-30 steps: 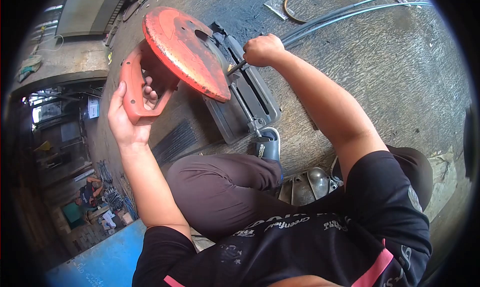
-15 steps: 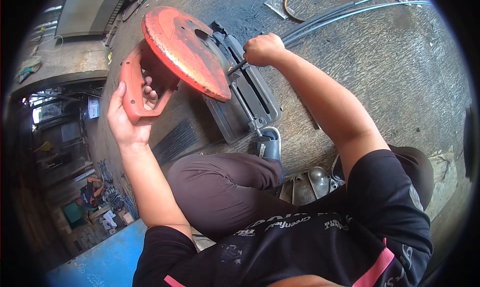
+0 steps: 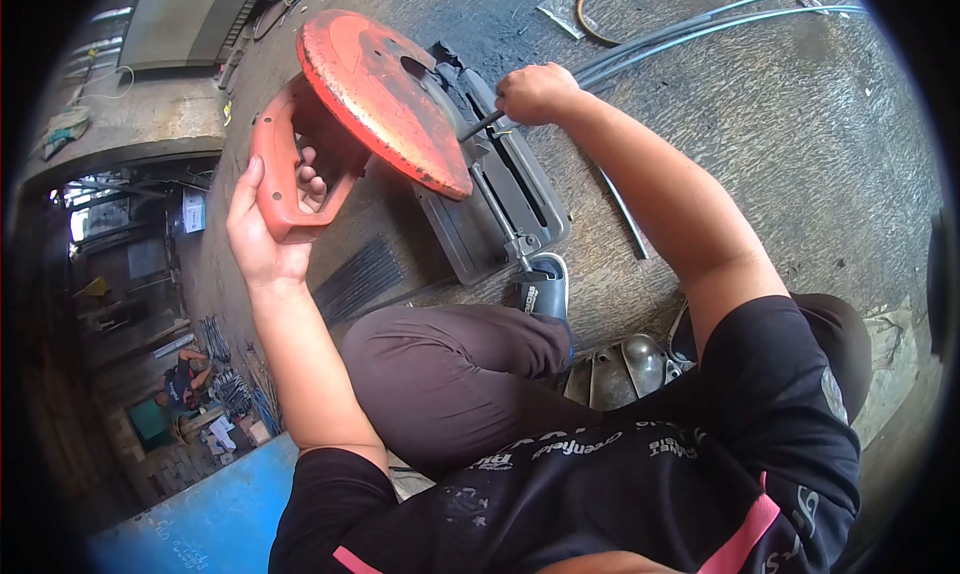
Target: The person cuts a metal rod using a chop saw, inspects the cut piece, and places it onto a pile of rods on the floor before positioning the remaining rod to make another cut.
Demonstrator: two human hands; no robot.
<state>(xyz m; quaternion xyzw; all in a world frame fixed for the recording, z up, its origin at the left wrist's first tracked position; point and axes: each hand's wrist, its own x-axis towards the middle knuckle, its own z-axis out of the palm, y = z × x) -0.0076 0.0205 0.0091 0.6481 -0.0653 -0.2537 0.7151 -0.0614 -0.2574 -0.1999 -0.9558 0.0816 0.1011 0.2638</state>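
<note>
My left hand (image 3: 262, 246) is wrapped round the red D-shaped handle (image 3: 275, 169) of a cut-off saw. The saw's worn red disc guard (image 3: 385, 99) is tilted over its grey base (image 3: 535, 209) and hides the cutting disc. My right hand (image 3: 537, 94) is closed round a thin dark metal rod (image 3: 482, 126), whose near end goes in beside the guard's lower edge. A small bright streak shows on the rod near the guard. Behind my right fist, several long rods (image 3: 660, 49) run back along the floor.
A bundle of short dark rods (image 3: 360, 282) lies left of the saw, near my knee. A metal casing (image 3: 615, 369) sits between my legs, and a thin strip (image 3: 625, 214) lies under my right arm. Another person (image 3: 183, 382) is at the far left beyond a blue surface (image 3: 215, 509).
The whole view has shifted slightly, with the saw and both hands a little further right in the picture. Both hands keep their holds. The small glow by the guard's edge looks different.
</note>
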